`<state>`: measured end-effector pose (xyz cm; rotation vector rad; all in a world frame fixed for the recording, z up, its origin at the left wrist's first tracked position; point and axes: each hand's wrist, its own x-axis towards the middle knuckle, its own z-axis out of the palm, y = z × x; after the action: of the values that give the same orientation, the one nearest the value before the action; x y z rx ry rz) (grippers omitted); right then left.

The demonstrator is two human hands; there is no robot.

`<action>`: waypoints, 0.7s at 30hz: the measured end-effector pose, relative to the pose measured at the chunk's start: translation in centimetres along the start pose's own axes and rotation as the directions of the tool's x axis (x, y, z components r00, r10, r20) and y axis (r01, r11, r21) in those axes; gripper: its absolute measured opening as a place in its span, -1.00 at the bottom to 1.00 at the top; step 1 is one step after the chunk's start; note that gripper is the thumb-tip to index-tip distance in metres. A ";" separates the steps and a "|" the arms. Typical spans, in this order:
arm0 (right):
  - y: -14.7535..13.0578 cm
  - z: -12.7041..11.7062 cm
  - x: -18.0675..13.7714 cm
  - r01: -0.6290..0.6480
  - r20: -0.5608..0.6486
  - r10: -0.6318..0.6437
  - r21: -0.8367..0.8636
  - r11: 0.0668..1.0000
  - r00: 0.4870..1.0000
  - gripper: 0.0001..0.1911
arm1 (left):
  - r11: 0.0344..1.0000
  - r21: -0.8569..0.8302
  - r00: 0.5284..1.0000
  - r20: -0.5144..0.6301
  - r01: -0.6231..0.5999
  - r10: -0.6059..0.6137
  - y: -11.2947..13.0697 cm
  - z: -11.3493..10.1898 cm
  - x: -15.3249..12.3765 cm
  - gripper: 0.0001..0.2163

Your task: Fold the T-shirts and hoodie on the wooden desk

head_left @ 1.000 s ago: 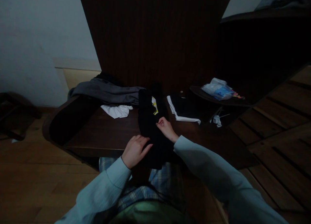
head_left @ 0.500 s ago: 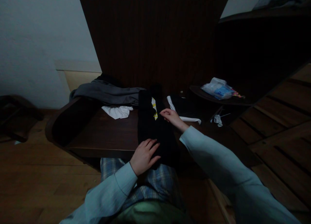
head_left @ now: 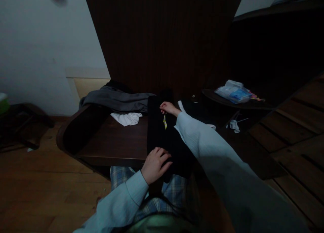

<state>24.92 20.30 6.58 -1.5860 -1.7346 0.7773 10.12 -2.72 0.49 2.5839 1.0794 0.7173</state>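
Observation:
A black garment (head_left: 162,138) with a yellow and white print (head_left: 165,121) lies over the dark wooden seat or desk and hangs past its near edge. On its near end rests my left hand (head_left: 156,164), fingers stretched out and slightly apart. My right hand (head_left: 170,108) is over the far part of the garment, covering part of the print. Its fingers are curled together; whether they pinch any cloth is hidden. Right of my right wrist is a folded black cloth with white edges (head_left: 181,106).
Grey clothing (head_left: 118,99) is draped at the back left, above a white cloth (head_left: 128,118). A plastic packet (head_left: 234,91) sits on a rounded shelf at right, with a crumpled white scrap (head_left: 234,126) below. A dark stool (head_left: 25,125) stands on the wooden floor at left.
My right hand has moved further away and slightly left over the print, hiding its upper part. My left hand stays on the garment's near end. The view has shifted slightly.

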 end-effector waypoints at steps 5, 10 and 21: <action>1.0 -2.2 0.2 -0.048 -0.114 0.024 -0.210 0.977 0.993 -0.82 | 1.000 -0.004 1.000 0.004 0.022 -0.022 0.1 -0.2 0.5 -0.81; 1.2 -1.0 -0.3 -0.031 -0.086 -0.014 -0.508 0.861 0.996 -0.63 | 0.999 0.019 0.999 -0.001 0.051 -0.051 -0.1 0.3 2.1 -0.78; -0.2 -0.8 0.3 -0.047 -0.161 -0.038 -0.488 0.872 0.986 -0.73 | 0.995 0.062 0.997 0.003 0.076 -0.077 -0.6 1.1 2.2 -0.84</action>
<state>25.47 20.58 7.22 -1.9192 -1.8979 0.1908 11.72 -0.78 0.06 2.5783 1.2103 0.6685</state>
